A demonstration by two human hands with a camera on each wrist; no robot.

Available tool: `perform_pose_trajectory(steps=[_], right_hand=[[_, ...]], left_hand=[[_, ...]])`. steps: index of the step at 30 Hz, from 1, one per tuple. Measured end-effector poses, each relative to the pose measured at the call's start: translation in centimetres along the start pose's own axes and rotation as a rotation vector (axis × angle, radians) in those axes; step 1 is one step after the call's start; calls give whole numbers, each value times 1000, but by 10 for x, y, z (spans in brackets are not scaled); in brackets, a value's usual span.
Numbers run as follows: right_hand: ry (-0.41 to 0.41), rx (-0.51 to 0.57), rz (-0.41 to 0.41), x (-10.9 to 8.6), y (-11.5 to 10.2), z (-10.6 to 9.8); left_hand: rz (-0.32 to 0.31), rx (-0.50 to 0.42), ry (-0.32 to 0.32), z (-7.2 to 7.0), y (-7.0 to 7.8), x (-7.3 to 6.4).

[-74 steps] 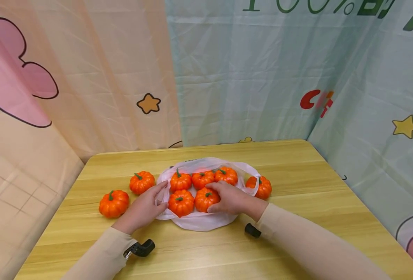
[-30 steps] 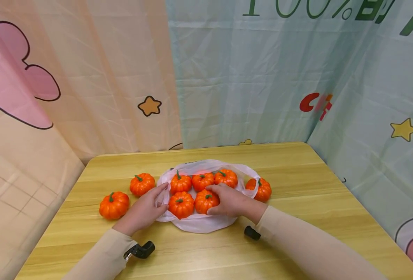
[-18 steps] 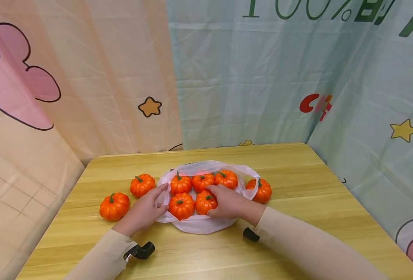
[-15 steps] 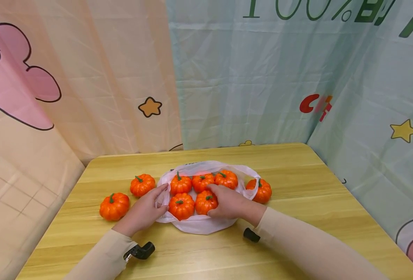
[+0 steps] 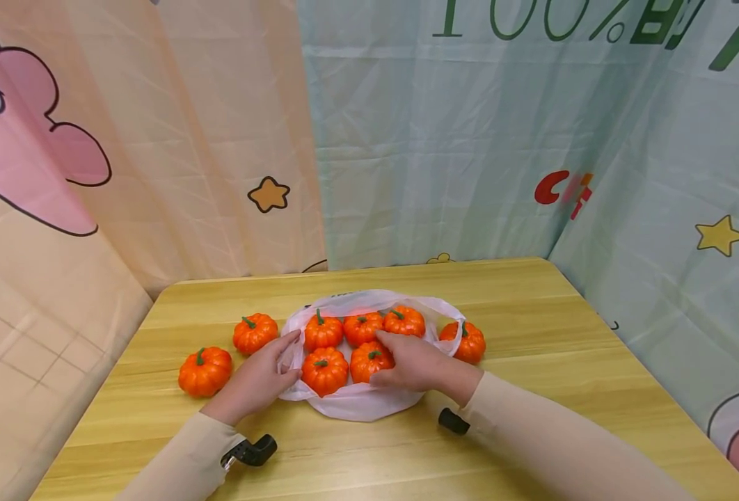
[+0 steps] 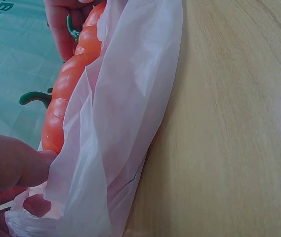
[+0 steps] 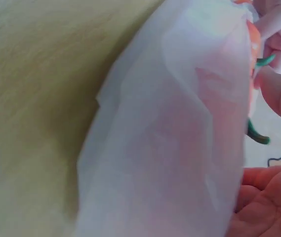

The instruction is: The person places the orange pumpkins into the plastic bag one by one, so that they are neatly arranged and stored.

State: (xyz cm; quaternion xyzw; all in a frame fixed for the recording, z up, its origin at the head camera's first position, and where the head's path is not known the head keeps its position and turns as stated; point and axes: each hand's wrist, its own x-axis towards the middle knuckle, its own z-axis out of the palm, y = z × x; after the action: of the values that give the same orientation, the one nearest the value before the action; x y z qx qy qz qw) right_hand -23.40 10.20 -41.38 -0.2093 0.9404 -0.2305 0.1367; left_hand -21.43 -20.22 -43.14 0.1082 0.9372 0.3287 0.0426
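The right hand (image 5: pixel 418 365) curls thumb and fingers round one orange pumpkin (image 5: pixel 368 362) inside the pale bag (image 5: pixel 369 406); the left hand (image 5: pixel 257 381) touches its side, pinching or not, I can't tell. Soft squeeze, mind the neighbouring pumpkin (image 5: pixel 324 371) just past those fingertips!

I see a wooden table (image 5: pixel 357 466), its yellowish grain running mostly sideways, its far corners rounded. A thin whitish plastic bag (image 5: pixel 369 408) lies on it, spread open. Left of that sit a front-left pumpkin (image 5: pixel 205 374) and a rear-left pumpkin (image 5: pixel 255 335); a right-hand pumpkin (image 5: pixel 473 345) sits against the bag's other edge.
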Motion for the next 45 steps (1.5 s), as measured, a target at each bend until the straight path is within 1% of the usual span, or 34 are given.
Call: perform_pose_trajectory(steps=[3, 6, 8, 10, 12, 13, 15, 17, 20, 23, 29, 31, 34, 38, 42, 45], right_hand=[[41, 30, -4, -5, -3, -8], [122, 100, -35, -15, -6, -21], [202, 148, -71, -22, -4, -31], [296, 185, -116, -28, 1, -43], [388, 208, -141, -34, 8, -55], [426, 218, -142, -36, 13, -61], [482, 216, -117, -40, 25, -72], [503, 201, -64, -42, 38, -81], [478, 179, 11, -45, 59, -89], [436, 182, 35, -46, 78, -94], [352, 152, 8, -47, 109, -94], [314, 139, 14, -48, 117, -92], [234, 130, 27, -49, 128, -89], [129, 155, 25, -49, 141, -86], [66, 192, 0, -49, 153, -84], [15, 241, -15, -50, 160, -83]], left_hand=[[-2, -2, 0, 0, 0, -1], [-2, -1, 1, 0, 1, -1], [1, -4, 1, 0, 1, -1], [9, -2, 7, 0, 0, -1], [20, -1, 11, -1, -1, 0], [24, 0, 12, -1, -1, 0], [30, 3, 13, -1, -2, 0], [29, 2, 9, -1, -2, -1], [26, 3, 8, -1, -3, -1], [28, 5, 10, -1, -3, -1], [31, 5, 12, -1, -3, 0], [30, 1, 10, -1, -3, 0], [29, -3, 6, 0, -3, 0], [23, -7, -2, 0, -3, 0], [18, -12, -8, -1, -2, 0], [15, -14, -9, -2, -1, 0]])
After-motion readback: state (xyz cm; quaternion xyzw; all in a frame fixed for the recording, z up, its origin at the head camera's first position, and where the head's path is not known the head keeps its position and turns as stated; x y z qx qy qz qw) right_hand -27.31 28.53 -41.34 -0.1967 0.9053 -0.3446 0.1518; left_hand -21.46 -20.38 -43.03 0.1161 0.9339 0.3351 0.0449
